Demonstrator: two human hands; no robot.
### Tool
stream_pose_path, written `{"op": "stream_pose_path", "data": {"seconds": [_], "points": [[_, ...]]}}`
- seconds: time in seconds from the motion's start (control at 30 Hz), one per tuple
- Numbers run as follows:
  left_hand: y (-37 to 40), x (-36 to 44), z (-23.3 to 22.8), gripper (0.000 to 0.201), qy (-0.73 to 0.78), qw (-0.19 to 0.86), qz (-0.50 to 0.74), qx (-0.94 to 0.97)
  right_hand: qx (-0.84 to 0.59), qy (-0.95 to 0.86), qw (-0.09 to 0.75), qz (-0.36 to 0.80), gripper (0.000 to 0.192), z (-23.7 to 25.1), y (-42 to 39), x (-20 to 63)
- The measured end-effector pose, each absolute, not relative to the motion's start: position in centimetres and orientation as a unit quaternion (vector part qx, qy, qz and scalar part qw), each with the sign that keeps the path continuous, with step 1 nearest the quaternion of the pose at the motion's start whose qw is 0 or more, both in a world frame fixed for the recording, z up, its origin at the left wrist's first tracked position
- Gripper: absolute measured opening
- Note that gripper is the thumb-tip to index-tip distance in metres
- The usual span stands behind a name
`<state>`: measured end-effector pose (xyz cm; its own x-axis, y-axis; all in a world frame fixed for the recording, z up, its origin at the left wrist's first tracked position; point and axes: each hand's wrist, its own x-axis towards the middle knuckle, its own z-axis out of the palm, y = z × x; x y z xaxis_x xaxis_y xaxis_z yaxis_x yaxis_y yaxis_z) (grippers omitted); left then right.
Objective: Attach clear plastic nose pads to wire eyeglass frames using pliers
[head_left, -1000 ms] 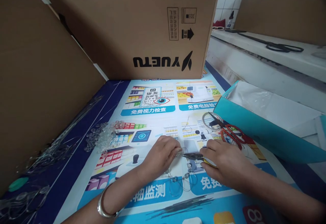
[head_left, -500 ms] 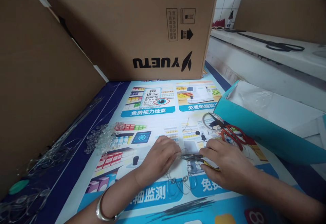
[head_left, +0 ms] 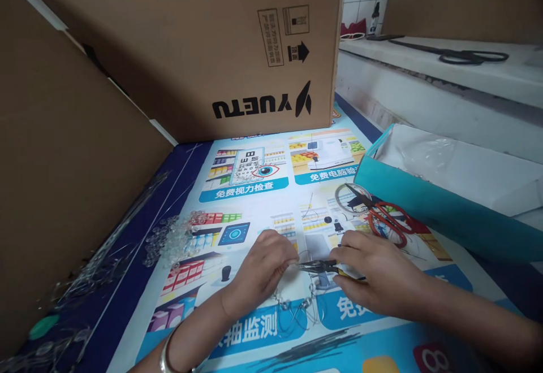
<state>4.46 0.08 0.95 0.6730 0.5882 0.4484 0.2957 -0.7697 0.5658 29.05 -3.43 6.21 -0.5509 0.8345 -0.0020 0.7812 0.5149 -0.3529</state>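
Observation:
My right hand (head_left: pixel 367 265) is closed around the handles of a pair of pliers (head_left: pixel 320 266), whose narrow jaws point left. Just at the tips of those jaws, my left hand (head_left: pixel 271 263) pinches one end of a thin wire strung with clear beads (head_left: pixel 297 305). The beaded wire hangs in loops below both hands and rests on the printed sheet. What the jaws bite on is too small to make out. A silver bangle (head_left: pixel 166 353) circles my left wrist.
Clear beads (head_left: pixel 173 237) lie heaped on the left. Red-handled scissors (head_left: pixel 390 220) and a wire coil (head_left: pixel 352 198) sit beside a teal box (head_left: pixel 436 209). Cardboard (head_left: pixel 178 39) walls the back and left. Large black scissors (head_left: pixel 466 55) rest on the ledge. Loose wire pieces (head_left: pixel 93 271) lie far left.
The camera view has shifted slightly. My hands keep nearly the same pose, with the pliers still at my left fingertips.

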Motion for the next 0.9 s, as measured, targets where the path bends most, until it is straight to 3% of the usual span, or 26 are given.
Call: {"op": "stream_pose_path", "data": {"seconds": [0.9], "points": [[-0.05, 4.65, 0.99, 0.012, 0.273, 0.219, 0.333, 0.875, -0.488, -0.846, 0.101, 0.187, 0.029, 5.66, -3.94, 29.11]]}}
